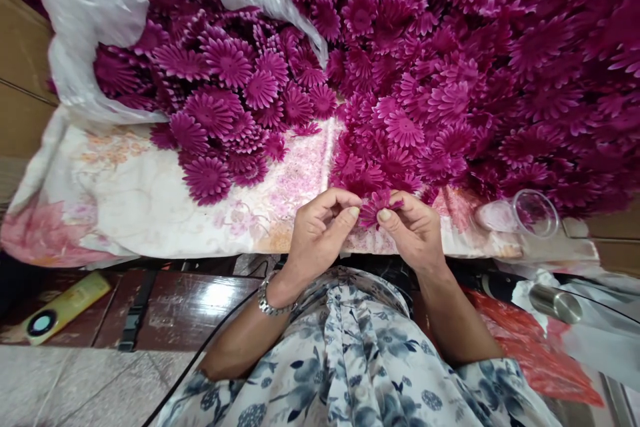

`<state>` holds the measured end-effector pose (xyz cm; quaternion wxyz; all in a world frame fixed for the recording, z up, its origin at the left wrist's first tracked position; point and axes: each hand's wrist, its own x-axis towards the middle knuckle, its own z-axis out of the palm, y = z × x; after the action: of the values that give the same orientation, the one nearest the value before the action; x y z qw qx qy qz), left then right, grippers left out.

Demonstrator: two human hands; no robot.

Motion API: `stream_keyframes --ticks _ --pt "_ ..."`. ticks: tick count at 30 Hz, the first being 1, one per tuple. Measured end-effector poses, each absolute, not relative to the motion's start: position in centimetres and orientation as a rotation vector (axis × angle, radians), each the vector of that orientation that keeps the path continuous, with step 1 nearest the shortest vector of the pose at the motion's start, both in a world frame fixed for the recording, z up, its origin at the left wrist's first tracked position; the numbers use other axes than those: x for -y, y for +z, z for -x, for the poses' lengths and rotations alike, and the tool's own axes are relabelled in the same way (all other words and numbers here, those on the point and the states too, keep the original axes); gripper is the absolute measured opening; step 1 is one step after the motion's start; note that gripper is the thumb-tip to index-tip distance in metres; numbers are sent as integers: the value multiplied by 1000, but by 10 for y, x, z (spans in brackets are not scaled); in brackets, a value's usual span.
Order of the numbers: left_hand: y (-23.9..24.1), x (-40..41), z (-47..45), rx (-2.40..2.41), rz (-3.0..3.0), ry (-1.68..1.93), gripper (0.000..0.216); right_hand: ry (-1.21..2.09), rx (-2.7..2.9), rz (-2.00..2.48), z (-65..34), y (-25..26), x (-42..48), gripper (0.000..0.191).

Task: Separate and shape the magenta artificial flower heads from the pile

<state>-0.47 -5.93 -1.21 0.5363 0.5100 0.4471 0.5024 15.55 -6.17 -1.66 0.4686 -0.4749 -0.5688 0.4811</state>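
Between my two hands, just above the front edge of the cloth-covered table, is a small magenta artificial flower point(375, 208). My right hand point(417, 230) pinches its right side between thumb and fingers. At the flower's left edge, the thumb and forefinger of my left hand point(320, 230) are closed in a pinch on the petal tips. Part of the flower is hidden behind the right thumb. Right beyond my hands lies a large heap of loose magenta flower heads point(440, 100). Another pile of flower heads point(225, 73) spills from a clear plastic bag point(100, 13) to the left.
A floral tablecloth point(150, 193) covers the table. On its right lies a clear plastic cup point(535, 213), tipped over. Below left, a yellow phone-like object point(70, 307) and a black buckled strap point(137, 310) rest on a brown bench. A metal cylinder point(555, 303) and red plastic point(540, 353) are lower right.
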Motion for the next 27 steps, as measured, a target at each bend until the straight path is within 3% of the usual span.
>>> stream_keyframes --ticks 9,18,23,27 --pt "-7 66 10 -1158 -1628 1464 13 1079 1471 1269 -151 -13 62 24" --pt "-9 66 3 -1107 -1673 1114 6 1102 1579 1239 -149 -10 60 37" --pt "-15 64 2 -1159 -1582 1120 9 1241 1605 1207 -154 -11 63 42" --pt "-13 63 4 -1165 -1407 1149 7 1330 1542 1108 -158 -13 63 33"
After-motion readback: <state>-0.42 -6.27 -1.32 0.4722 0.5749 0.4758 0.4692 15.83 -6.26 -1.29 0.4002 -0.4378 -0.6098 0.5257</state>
